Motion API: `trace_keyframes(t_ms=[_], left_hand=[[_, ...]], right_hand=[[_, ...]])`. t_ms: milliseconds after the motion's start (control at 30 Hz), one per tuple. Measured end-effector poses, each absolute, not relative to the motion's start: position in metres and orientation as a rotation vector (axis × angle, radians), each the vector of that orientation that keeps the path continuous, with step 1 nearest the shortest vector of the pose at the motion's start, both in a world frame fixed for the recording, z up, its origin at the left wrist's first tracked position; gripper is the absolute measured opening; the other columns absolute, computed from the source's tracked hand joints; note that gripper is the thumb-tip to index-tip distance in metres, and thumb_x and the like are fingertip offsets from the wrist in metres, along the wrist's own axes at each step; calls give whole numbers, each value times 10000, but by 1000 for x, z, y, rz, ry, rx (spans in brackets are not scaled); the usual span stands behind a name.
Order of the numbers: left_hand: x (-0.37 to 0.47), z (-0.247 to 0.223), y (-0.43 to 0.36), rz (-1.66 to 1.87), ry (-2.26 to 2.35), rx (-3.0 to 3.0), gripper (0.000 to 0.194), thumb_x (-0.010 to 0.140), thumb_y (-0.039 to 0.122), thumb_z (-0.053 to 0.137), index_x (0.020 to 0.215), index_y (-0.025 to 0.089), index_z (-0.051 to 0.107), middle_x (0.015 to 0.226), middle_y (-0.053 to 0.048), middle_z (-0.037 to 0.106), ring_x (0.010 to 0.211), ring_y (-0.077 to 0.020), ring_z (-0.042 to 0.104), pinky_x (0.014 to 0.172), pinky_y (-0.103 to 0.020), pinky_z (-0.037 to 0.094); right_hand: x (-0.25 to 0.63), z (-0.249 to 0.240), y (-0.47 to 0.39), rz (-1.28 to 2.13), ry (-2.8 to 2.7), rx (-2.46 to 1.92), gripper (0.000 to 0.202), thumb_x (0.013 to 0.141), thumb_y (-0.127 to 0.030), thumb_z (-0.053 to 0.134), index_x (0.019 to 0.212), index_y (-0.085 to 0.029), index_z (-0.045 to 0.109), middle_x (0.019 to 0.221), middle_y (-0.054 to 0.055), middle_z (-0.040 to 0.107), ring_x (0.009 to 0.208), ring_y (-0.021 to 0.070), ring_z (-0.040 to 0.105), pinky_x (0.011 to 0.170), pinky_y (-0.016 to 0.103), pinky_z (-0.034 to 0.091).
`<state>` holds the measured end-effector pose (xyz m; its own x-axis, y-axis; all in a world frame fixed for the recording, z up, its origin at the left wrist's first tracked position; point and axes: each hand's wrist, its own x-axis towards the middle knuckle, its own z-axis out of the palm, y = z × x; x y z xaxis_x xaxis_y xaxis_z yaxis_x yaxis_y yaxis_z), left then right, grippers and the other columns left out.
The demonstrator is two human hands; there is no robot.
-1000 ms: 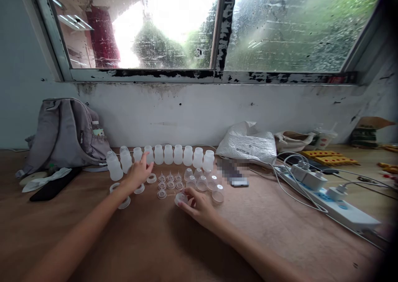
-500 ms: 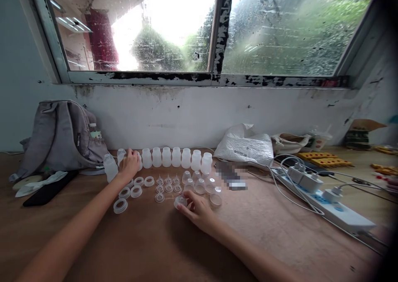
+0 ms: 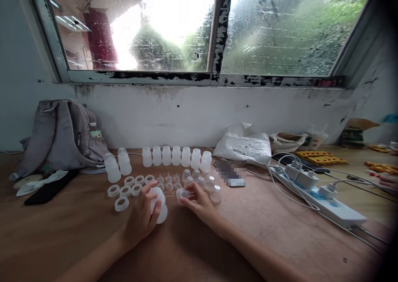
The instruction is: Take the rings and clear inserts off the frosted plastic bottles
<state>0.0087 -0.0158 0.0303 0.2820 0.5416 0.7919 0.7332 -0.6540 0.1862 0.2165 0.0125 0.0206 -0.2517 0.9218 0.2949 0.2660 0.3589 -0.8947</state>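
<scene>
My left hand (image 3: 145,210) is wrapped around a frosted white baby bottle (image 3: 161,213), tilted just above the tabletop. Between the fingertips of my right hand (image 3: 199,203) is a clear bottle nipple (image 3: 183,194), its wide rim facing the bottle; the two are a short gap apart. Beyond my left hand lie several white collar rings (image 3: 121,203). Several clear nipples (image 3: 168,185) stand in the middle, partly behind my hands. Clear dome caps (image 3: 215,195) are grouped beyond my right hand.
A row of frosted bottles (image 3: 176,156) stands along the back, with two capped bottles (image 3: 112,168) to the left. A grey backpack (image 3: 59,141) and black phone (image 3: 51,188) are at far left. A silver bag (image 3: 245,145), power strip (image 3: 338,209) and cables lie right.
My left hand has come from the back row to the front middle, bringing a bottle. My right hand stays nearly in place with the nipple, lifted and turned slightly.
</scene>
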Motion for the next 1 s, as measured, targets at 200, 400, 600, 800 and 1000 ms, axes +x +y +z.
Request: trace_keyframes(t_ms=[200, 400, 600, 800, 1000], left_hand=[[11, 13, -16, -1291, -1111, -2425, 164, 808, 161, 411, 969, 192, 398, 1173, -105, 437, 1106, -215, 437, 874, -372, 420], [12, 8, -14, -1408, -1233, -2481, 534, 757, 292, 550, 1198, 194, 265, 1238, -134, 398, 1157, -241, 393, 903, -400, 399], [15, 3, -13, -1343, -1544, -2629, 662, 728, 359, 572, 1267, 213, 216, 1203, -112, 476, 1065, -233, 497, 841, -376, 449], [15, 9, -15, -1224, -1358, -2653, 602, 768, 382, 515, 1289, 242, 249, 1164, -70, 514, 1037, -212, 507, 846, -346, 448], [11, 13, -14, -1183, -1283, -2540, 587, 784, 417, 482, 1304, 248, 267, 1053, -66, 558, 944, -218, 540, 797, -348, 468]], right_hand=[[215, 22, 11, 922, -1709, -1039, 284, 682, -404, 606, 773, -198, 434, 796, 9, 461, 710, 132, 470, 564, 227, 428], [213, 25, 8, 862, -1730, -1023, 259, 723, -404, 568, 750, -190, 423, 721, -10, 451, 656, 116, 439, 558, 223, 385], [215, 31, 5, 869, -1659, -1020, 263, 733, -420, 556, 754, -190, 430, 680, -31, 448, 571, 88, 426, 519, 216, 374], [214, 31, 1, 1122, -1563, -872, 281, 731, -403, 563, 867, -219, 400, 767, -25, 454, 481, 56, 440, 379, 179, 375], [216, 30, 4, 1139, -1612, -801, 259, 750, -329, 560, 943, -236, 415, 840, -4, 457, 551, 70, 489, 414, 185, 404]])
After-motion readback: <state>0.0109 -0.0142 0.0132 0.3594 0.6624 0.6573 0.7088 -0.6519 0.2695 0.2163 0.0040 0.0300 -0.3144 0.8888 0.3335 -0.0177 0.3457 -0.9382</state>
